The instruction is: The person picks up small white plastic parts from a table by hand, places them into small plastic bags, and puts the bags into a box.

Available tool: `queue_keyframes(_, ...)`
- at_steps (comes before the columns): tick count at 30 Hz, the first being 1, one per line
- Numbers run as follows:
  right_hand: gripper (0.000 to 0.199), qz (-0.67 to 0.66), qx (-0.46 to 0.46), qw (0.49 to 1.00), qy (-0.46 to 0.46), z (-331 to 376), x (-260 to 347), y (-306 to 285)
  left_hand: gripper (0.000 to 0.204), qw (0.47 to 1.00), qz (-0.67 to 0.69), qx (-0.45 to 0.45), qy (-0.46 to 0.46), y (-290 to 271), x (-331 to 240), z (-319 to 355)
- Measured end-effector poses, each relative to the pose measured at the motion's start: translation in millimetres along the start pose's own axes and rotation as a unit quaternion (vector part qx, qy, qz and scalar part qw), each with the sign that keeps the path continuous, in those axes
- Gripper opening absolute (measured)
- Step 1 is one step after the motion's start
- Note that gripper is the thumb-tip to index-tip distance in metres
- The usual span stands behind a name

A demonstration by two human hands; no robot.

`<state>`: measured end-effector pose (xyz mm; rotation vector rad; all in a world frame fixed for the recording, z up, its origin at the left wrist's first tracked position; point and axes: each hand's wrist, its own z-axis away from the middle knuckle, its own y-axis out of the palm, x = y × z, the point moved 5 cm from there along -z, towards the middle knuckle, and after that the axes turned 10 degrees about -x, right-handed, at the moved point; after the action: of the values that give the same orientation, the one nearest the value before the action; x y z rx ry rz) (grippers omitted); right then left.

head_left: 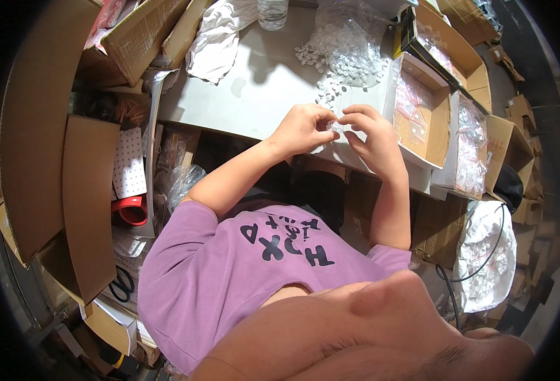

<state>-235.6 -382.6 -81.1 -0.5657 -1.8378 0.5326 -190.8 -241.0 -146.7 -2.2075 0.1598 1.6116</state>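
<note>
My left hand (302,129) and my right hand (370,134) meet over the near edge of a pale grey table (254,95). Between their fingertips they pinch a small clear plastic bag (338,126); what is inside it is too small to tell. Just beyond my hands lies a heap of small white round parts (343,57), partly under a clear plastic bag.
An open cardboard box (423,111) with small red-marked bags stands right of my hands, more bagged stock (470,146) beyond it. A white cloth (216,35) and a clear bottle (272,13) lie at the far side. Cardboard boxes (51,127), a red tape dispenser (131,209) and scissors (122,286) crowd the left.
</note>
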Motion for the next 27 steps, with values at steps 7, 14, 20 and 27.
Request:
queue_keyframes(7,0.028,0.088,0.033,0.991,-0.093,5.7,1.8,3.2,0.025,0.997,0.048,0.056,0.005,0.6,-3.9,0.2)
queue_keyframes(14,0.012,0.029,0.02,0.998,-0.06,4.6,-0.5,-6.2,0.024,0.987,0.147,0.052,-0.034,1.6,-5.1,0.4)
queue_keyframes(20,0.009,-0.049,-0.013,0.999,-0.001,8.1,-3.7,-15.0,0.013,0.987,0.118,0.098,-0.041,2.6,-6.3,5.5)
queue_keyframes(27,0.011,-0.024,-0.079,0.996,-0.041,10.4,-3.2,-17.9,0.02,0.994,0.069,0.018,0.087,-5.7,-28.3,0.2)
